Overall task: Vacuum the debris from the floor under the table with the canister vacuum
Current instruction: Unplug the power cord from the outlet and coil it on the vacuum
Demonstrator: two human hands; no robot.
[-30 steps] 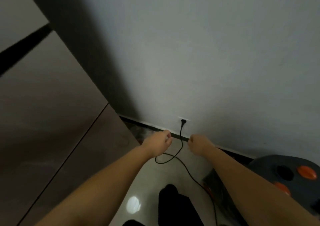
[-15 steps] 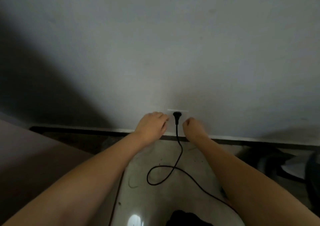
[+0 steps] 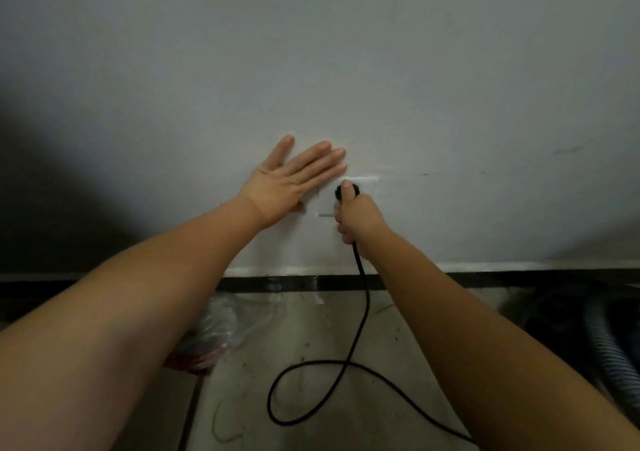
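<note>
Black plug (image 3: 347, 192) faces wall, clenched in right hand (image 3: 358, 220); left hand (image 3: 289, 182) flat.

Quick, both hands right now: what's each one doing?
Left hand: open, flat against the wall beside the socket plate.
Right hand: gripping the black plug at the socket plate.

Black cord (image 3: 360, 298), white socket plate (image 3: 327, 203), grey ribbed hose (image 3: 614, 357)
</note>
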